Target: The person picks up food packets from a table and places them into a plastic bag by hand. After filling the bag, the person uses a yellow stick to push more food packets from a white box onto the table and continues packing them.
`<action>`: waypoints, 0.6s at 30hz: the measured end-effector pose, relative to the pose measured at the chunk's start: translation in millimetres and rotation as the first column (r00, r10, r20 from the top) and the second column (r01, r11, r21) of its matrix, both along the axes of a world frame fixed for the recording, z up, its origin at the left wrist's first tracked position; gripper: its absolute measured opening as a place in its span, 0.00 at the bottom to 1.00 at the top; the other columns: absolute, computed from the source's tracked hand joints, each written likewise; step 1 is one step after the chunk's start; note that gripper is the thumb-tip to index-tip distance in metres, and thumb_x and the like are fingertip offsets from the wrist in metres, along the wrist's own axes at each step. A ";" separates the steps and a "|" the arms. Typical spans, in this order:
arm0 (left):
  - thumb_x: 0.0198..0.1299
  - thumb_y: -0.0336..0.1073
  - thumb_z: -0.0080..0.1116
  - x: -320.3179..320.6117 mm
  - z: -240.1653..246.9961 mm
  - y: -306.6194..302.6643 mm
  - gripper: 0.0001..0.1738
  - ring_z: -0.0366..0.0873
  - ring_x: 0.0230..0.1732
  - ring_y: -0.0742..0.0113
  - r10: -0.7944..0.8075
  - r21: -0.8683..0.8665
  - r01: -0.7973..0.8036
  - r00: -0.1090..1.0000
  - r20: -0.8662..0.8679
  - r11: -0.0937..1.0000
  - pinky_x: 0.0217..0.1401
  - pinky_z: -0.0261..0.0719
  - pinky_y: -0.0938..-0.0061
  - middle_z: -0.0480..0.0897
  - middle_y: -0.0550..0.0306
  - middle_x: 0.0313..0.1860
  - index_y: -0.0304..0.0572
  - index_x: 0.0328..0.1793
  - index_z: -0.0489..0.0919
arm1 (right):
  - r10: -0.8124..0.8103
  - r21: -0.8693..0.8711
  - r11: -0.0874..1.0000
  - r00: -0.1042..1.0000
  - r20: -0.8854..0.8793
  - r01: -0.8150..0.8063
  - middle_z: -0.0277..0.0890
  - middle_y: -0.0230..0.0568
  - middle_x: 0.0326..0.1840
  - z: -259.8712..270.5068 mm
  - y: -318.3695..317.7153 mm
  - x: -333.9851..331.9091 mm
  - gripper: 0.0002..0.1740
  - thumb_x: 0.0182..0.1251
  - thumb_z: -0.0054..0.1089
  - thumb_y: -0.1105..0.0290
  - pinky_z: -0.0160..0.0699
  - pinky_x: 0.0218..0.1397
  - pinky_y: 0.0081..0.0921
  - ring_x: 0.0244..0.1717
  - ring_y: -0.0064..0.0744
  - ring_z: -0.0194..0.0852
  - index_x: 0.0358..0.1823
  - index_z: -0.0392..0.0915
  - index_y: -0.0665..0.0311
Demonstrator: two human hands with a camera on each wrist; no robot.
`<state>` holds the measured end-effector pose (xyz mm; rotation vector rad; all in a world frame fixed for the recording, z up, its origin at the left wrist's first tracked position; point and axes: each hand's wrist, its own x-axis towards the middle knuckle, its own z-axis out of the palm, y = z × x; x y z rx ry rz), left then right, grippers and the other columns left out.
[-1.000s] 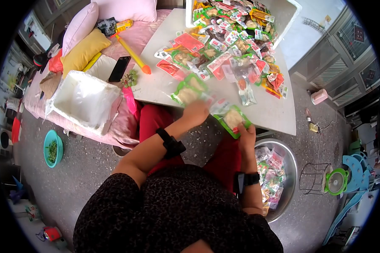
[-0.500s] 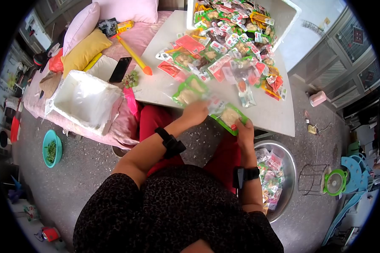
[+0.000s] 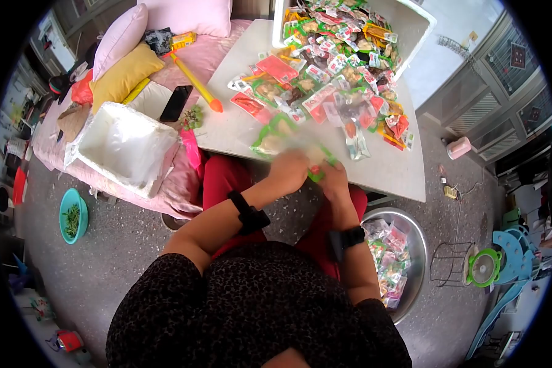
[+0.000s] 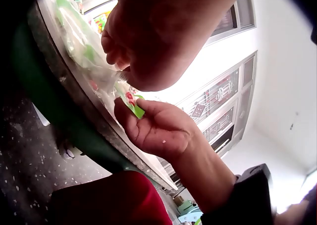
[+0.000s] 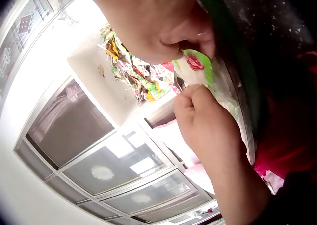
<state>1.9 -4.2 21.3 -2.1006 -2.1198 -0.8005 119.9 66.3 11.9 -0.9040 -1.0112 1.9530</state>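
Close together at the table's front edge, both hands hold a green-edged clear packet [image 3: 318, 161], partly blurred in the head view. My left hand [image 3: 290, 171] pinches its plastic near one end, and my right hand [image 3: 334, 182] grips the other end. In the left wrist view, the right hand [image 4: 161, 132] has thumb and fingers on the green edge [image 4: 136, 107]. The right wrist view shows the left hand [image 5: 210, 128] pinching the packet [image 5: 194, 70] beside its red label. Another green-edged packet [image 3: 275, 136] lies just beyond the left hand; whether the two are joined I cannot tell.
Many colourful packets [image 3: 325, 89] spread over the table [image 3: 230, 132] from a white foam box [image 3: 420, 27]. A steel basin [image 3: 418, 257] with packets stands at the right. A white foam box [image 3: 126, 144], phone [image 3: 176, 103] and grapes [image 3: 192, 116] lie left.
My right hand has moved left, close to my left hand, bringing the packet's end with it. The packet between them is now more bunched and covered by the fingers. My left hand has shifted slightly right.
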 end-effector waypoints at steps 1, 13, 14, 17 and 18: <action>0.39 0.32 0.50 0.4 2.5 -1.4 0.05 0.69 0.33 0.54 -0.011 0.043 0.011 1.000 -0.009 0.999 0.34 0.69 0.64 0.72 0.52 0.33 0.40 0.25 0.71 | 0.069 -0.002 0.998 0.990 0.125 -0.070 0.67 0.31 0.20 7.4 -1.2 -2.6 0.05 0.54 0.45 0.75 0.63 0.17 0.12 0.19 0.19 0.66 0.33 0.67 0.65; 0.36 0.33 0.53 -2.3 1.4 -12.4 0.08 0.68 0.35 0.60 -0.088 0.241 0.098 0.995 -0.052 0.966 0.32 0.67 0.68 0.73 0.57 0.36 0.43 0.27 0.72 | 0.173 0.044 0.983 0.975 0.141 -0.180 0.69 0.35 0.23 -10.3 11.6 -17.2 0.07 0.52 0.44 0.76 0.65 0.16 0.14 0.19 0.21 0.66 0.34 0.68 0.65; 0.35 0.33 0.53 -2.8 1.6 -14.7 0.09 0.68 0.36 0.60 -0.086 0.240 0.090 0.996 -0.027 0.967 0.33 0.67 0.68 0.72 0.56 0.38 0.43 0.27 0.72 | 0.165 0.147 0.971 0.973 0.163 -0.189 0.69 0.35 0.24 -17.6 11.3 -14.8 0.08 0.52 0.45 0.77 0.66 0.17 0.15 0.20 0.21 0.67 0.35 0.68 0.65; 0.35 0.33 0.54 -2.8 3.6 -26.9 0.10 0.67 0.41 0.58 -0.108 0.264 0.112 0.994 -0.031 0.958 0.37 0.66 0.66 0.71 0.55 0.41 0.42 0.29 0.72 | 0.127 0.106 0.981 0.954 0.271 -0.161 0.70 0.37 0.28 -19.7 19.1 -5.4 0.10 0.52 0.45 0.76 0.67 0.19 0.16 0.23 0.22 0.69 0.38 0.67 0.66; 0.35 0.33 0.54 -2.6 3.7 -31.1 0.11 0.67 0.42 0.57 -0.122 0.277 0.130 0.991 -0.045 0.952 0.38 0.66 0.66 0.71 0.54 0.43 0.42 0.29 0.72 | 0.115 0.037 0.990 0.942 0.314 -0.133 0.70 0.38 0.29 -17.7 23.4 -1.6 0.11 0.53 0.45 0.76 0.68 0.19 0.16 0.23 0.23 0.70 0.40 0.66 0.67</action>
